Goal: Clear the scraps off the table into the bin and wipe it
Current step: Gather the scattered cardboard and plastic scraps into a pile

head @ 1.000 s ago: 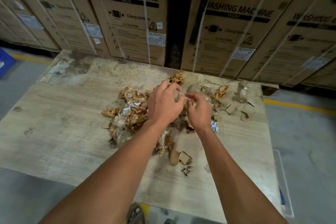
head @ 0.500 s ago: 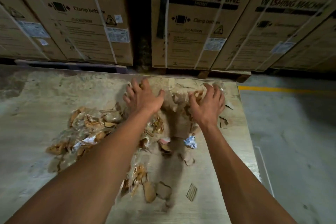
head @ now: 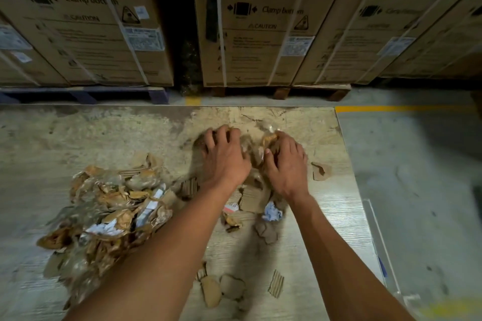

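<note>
Scraps [head: 257,150] lay between our left hand [head: 224,159] and right hand [head: 284,161], both grips curled round them at the counter's [head: 104,133] far edge.

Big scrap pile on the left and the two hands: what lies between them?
Head view: a corrugated cardboard piece lies between the big scrap pile and the left hand; otherwise bare table.

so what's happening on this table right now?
A person is gathering scraps on a worn table. The left hand and right hand curl over a clump of cardboard and plastic scraps near the far right edge, raking it together between them. A bigger pile of crumpled wrappers and cardboard lies to the left, and loose cardboard bits sit near the front edge. No bin or cloth is in view; wiping has not started.
</note>
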A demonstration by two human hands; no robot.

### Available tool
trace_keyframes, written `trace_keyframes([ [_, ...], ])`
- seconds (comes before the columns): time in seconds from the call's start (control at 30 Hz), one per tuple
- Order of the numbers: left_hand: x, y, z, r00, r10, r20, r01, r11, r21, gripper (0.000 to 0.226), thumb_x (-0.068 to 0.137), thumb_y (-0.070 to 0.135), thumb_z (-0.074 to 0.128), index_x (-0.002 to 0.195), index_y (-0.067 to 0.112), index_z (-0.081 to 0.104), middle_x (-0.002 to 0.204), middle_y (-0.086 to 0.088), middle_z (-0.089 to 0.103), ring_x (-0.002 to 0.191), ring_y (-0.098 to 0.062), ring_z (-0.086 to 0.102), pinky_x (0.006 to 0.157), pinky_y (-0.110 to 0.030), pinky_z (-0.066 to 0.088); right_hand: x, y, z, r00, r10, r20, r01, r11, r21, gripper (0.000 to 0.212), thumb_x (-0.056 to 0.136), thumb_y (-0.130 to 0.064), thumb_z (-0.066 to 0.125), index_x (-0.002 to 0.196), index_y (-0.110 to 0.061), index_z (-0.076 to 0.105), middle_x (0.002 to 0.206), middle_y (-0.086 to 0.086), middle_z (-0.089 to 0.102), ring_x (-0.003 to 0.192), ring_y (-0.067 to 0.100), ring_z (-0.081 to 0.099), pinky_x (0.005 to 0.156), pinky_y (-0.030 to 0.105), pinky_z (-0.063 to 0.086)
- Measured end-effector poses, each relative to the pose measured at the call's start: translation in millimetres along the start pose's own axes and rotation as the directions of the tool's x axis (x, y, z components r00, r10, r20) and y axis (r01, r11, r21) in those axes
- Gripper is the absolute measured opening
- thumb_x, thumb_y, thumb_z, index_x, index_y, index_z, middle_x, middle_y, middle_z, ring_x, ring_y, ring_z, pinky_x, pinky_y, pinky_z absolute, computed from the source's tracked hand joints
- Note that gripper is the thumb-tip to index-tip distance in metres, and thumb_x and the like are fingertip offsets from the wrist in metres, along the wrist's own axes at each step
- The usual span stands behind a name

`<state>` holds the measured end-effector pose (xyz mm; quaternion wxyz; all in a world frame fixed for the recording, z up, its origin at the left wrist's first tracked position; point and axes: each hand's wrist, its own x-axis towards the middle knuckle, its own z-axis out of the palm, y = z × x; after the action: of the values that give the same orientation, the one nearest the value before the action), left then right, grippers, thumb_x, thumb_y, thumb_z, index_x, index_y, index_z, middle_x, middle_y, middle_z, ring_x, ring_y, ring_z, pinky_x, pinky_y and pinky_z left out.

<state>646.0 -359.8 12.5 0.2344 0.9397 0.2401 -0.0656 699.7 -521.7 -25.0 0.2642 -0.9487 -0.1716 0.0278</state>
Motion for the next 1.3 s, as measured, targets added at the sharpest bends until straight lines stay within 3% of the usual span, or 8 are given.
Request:
trace_keyframes([
  [0.17,-23.0,9.5,-10.2,0.996,0.049,-0.076,-0.054,0.997,-0.058,0.077,0.099,0.055,0.056,0.166,0.043,0.019,0.161,-0.003,0.045,0.149,-0.034,0.04,0.124,-0.056,0.035,-28.0,-5.3,-18.6,0.994,-0.01,-0.111,0.041,0.96,0.276,0.041,0.112,-0.033,0.04,0.151,-0.03,0.053,0.135,-0.008,0.072,0.123,0.016,0.059,0.103,0.043,0.046],
  [0.3,-16.4,-3.8,-13.9,0.989,-0.073,-0.127,0.062,0.994,-0.089,0.076,0.101,0.064,0.053,0.167,0.037,0.024,0.174,-0.004,0.024,0.163,-0.036,0.017,0.133,-0.061,0.019,-28.9,18.9,-29.5,0.925,0.256,-0.281,-0.189,0.951,0.246,0.055,0.112,-0.052,0.034,0.155,-0.023,0.052,0.155,0.003,0.057,0.145,0.021,0.044,0.121,0.048,0.036],
  [0.4,-11.4,-12.0,-7.1,0.988,-0.15,-0.041,0.144,0.981,-0.131,0.07,0.105,0.063,0.049,0.167,0.037,0.027,0.177,-0.003,0.015,0.165,-0.04,0.006,0.133,-0.063,0.018,-26.9,33.3,-29.9,0.901,0.411,-0.139,-0.379,0.901,0.21,0.08,0.108,-0.068,0.023,0.168,-0.016,0.037,0.175,0.013,0.033,0.164,0.031,0.024,0.134,0.058,0.018],
  [0.9,-81.6,8.9,48.5,0.99,-0.037,-0.137,0.024,0.995,-0.095,0.082,0.101,0.077,0.021,0.173,0.04,0.008,0.182,0.003,0.005,0.169,-0.031,-0.002,0.132,-0.066,0.017,-75.5,-11.7,0.2,0.991,0.064,0.117,-0.103,0.925,0.366,0.075,0.11,-0.059,0.014,0.169,-0.022,0.039,0.167,0.0,0.049,0.153,0.013,0.037,0.129,0.038,0.026],
  [0.97,-80.8,7.7,52.6,0.987,-0.028,-0.161,0.016,0.997,-0.081,0.086,0.096,0.079,0.014,0.173,0.04,0.007,0.181,0.0,0.01,0.167,-0.035,0.004,0.131,-0.065,0.02,-80.9,-15.0,4.1,0.993,0.058,0.103,-0.095,0.907,0.411,0.066,0.114,-0.052,0.017,0.16,-0.022,0.054,0.158,-0.002,0.059,0.143,0.006,0.046,0.124,0.034,0.031],
  [1.07,-80.4,2.8,56.6,0.982,0.012,-0.188,-0.025,0.998,-0.064,0.084,0.096,0.082,0.017,0.171,0.044,0.015,0.18,-0.001,0.013,0.166,-0.036,0.009,0.13,-0.065,0.023,-84.8,-21.4,3.8,0.993,0.108,0.05,-0.117,0.821,0.559,0.048,0.118,-0.032,0.026,0.102,-0.032,0.072,0.102,-0.008,0.074,0.096,-0.003,0.06,0.096,0.038,0.045],
  [1.2,-80.3,-5.6,61.5,0.973,0.058,-0.224,-0.068,0.997,-0.035,0.07,0.098,0.077,0.045,0.161,0.047,0.04,0.177,0.0,0.021,0.163,-0.035,0.014,0.13,-0.062,0.024,-84.8,-15.4,4.6,0.983,0.184,-0.022,-0.129,0.764,0.632,0.048,0.118,-0.041,0.029,0.147,-0.024,0.062,0.143,-0.006,0.063,0.131,0.002,0.059,0.113,0.027,0.047],
  [1.3,-80.0,-7.7,63.9,0.97,0.053,-0.237,-0.07,0.996,-0.064,0.054,0.097,0.061,0.06,0.148,0.044,0.055,0.173,0.001,0.027,0.159,-0.036,0.021,0.126,-0.062,0.032,-92.3,-10.4,-5.8,0.955,0.251,-0.154,-0.118,0.805,0.582,0.048,0.117,-0.038,0.031,0.151,-0.021,0.06,0.146,-0.008,0.058,0.133,-0.002,0.055,0.116,0.027,0.045],
])
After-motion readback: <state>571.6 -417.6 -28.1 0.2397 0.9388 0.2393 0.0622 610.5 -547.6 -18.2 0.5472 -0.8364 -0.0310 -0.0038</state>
